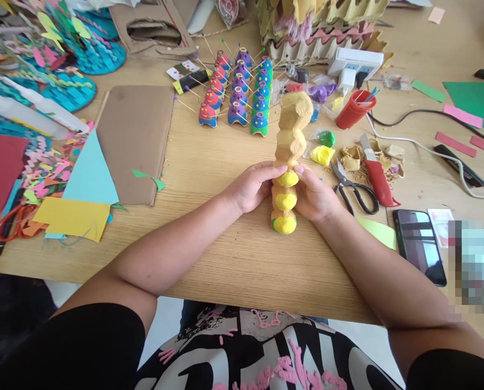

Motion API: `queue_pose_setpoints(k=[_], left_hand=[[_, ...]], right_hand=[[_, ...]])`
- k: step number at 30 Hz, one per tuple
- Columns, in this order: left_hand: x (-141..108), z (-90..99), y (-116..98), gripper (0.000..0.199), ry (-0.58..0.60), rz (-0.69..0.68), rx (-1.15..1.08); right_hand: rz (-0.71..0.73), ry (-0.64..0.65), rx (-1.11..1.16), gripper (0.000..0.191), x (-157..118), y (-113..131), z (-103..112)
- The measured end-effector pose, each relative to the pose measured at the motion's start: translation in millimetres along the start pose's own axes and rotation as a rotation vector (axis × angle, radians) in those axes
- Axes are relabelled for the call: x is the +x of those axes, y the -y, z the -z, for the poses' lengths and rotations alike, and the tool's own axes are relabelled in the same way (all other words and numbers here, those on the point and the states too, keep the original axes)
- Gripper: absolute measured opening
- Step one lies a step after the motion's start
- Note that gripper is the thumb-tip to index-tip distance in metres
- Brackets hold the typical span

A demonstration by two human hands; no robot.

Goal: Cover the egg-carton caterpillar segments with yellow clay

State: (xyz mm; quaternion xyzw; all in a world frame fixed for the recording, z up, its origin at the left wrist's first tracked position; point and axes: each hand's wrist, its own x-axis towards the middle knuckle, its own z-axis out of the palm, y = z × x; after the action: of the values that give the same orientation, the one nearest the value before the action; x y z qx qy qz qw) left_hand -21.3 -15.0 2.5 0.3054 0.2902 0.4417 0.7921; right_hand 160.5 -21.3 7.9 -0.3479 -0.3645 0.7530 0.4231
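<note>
Both my hands grip an egg carton strip [294,127], a tan row of bumps pointing away from me above the table. Yellow clay [286,202] covers the three bumps nearest me, and a little green shows at the near end. My left hand [255,187] is closed on the strip's left side, its thumb by the uppermost yellow bump. On the right side my right hand [315,194] is closed likewise, thumb beside the other. The undersides of the fingers are hidden. Yellow clay [322,155] and green clay [327,138] lie just beyond my right hand.
Painted egg carton caterpillars [239,92] with pin feelers stand behind. Right are scissors [353,187], a red-handled knife [377,170], a phone [419,246], a red cup [354,108] and a power strip [358,62]. Left are cardboard [138,141], paper scraps and orange-handled scissors [17,222].
</note>
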Motion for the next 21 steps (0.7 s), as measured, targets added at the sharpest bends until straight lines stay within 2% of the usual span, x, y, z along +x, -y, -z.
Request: queue_pose_setpoints(k=[3, 10, 15, 21], left_hand=[[0.3, 0.0, 0.1, 0.011, -0.014, -0.002, -0.013], [-0.6, -0.8, -1.4, 0.029, -0.026, 0.034, -0.033], [-1.7, -4.5, -4.6, 0.041, -0.019, 0.035, 0.002], [-1.5, 0.2, -4.9, 0.033, 0.006, 0.028, 0.028]], right_hand=[[0.010, 0.020, -0.001, 0.059, 0.0, -0.8, -1.0], [0.008, -0.007, 0.038, 0.056, -1.3, -0.5, -5.9], [0.014, 0.005, 0.043, 0.050, -0.6, -1.6, -0.8], [0.020, -0.002, 0.021, 0.051, 1.4, -5.8, 4.4]])
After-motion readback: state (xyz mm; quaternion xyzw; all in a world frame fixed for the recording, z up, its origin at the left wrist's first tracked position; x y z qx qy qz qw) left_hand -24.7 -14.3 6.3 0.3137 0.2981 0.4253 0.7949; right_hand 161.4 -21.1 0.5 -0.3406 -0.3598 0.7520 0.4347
